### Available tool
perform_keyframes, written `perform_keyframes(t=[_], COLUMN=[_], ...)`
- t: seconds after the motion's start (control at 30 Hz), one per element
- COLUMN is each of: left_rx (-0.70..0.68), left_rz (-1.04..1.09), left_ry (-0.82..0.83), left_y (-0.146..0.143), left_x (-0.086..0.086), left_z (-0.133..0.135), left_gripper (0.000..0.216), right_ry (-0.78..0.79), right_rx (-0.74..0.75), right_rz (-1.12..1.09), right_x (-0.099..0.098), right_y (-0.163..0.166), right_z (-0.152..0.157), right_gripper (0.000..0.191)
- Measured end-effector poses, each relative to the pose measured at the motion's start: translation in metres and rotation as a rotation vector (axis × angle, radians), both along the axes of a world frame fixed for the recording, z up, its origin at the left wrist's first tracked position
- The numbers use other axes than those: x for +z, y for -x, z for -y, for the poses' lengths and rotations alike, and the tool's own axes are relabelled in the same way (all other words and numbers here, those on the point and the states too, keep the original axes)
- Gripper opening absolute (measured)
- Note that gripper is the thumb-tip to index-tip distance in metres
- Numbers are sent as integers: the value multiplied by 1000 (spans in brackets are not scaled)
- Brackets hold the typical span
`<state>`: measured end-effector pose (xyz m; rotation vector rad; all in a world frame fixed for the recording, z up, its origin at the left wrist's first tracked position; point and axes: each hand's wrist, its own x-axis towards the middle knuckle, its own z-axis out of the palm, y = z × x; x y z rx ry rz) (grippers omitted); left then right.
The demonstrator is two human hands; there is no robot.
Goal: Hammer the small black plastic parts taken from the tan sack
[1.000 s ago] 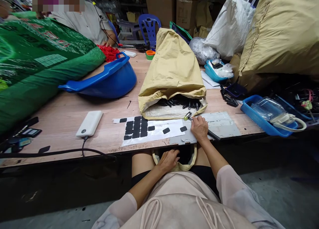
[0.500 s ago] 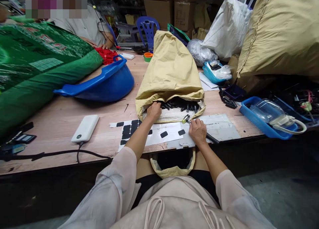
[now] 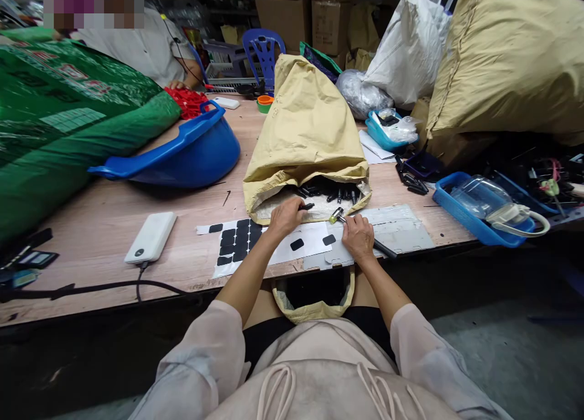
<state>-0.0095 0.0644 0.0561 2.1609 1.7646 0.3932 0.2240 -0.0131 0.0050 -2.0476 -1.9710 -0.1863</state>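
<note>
My left hand [image 3: 286,218] pinches a small black cylindrical part [image 3: 307,206] just in front of the mouth of a yellow sack [image 3: 310,128]. More black parts [image 3: 340,195] lie inside that mouth. In my right hand [image 3: 358,237] is a small hammer [image 3: 384,248], its metal and yellowish head pointing up and left near the sack's lip. Under both hands lies a white sheet [image 3: 278,254] with rows of black rounded pads [image 3: 235,240] at its left and two separate pads toward the right. A grey board [image 3: 401,228] extends beneath my right hand.
A blue basin [image 3: 196,155] and a green sack [image 3: 91,122] take up the left side, with a white power bank [image 3: 150,237] nearer me. Blue trays [image 3: 483,210] stand at right. An open sack [image 3: 314,313] hangs at my lap. Across the table sits a person [image 3: 137,49].
My left hand has come out of the sack's mouth toward me and right, now with a black part in its fingers. The right hand keeps the hammer; the view has shifted slightly.
</note>
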Motion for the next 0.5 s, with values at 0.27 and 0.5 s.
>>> perform_keyframes(t=[0.27, 0.5], left_rx=[-131, -128], left_rz=[295, 345], left_ry=[-140, -131], left_y=[-23, -22], left_x=[-58, -61], left_z=[63, 59], left_gripper=[12, 13], right_ry=[43, -59], right_rx=[-21, 28], right_rz=[-73, -287], right_x=[6, 29], right_y=[1, 6], right_z=[1, 17], right_gripper=[28, 38])
